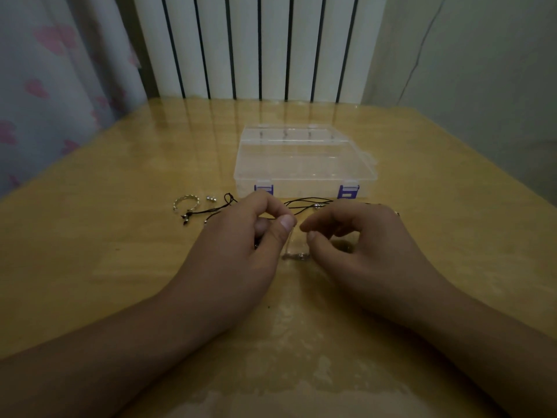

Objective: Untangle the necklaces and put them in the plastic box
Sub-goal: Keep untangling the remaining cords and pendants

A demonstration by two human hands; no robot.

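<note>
Both forearms reach up from the lower corners of the frame and meet near its centre. The left hand point(241, 236) has its fingers curled, thumb pressed to forefinger in a pinch. The right hand point(358, 236) mirrors it just beside, fingers curled, thumb and forefinger tips close together.

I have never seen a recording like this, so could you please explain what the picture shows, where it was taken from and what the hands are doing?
There is no machine here: a person works with two bare hands, filmed by one wide-angle camera on their head looking down. On the table lie a closed clear box with purple latches, a silver ring and black cords with small beads. The left hand pinches a thin chain between thumb and fingers. The right hand has its thumb and forefinger curled close beside it; whether they grip the chain is unclear.
</note>
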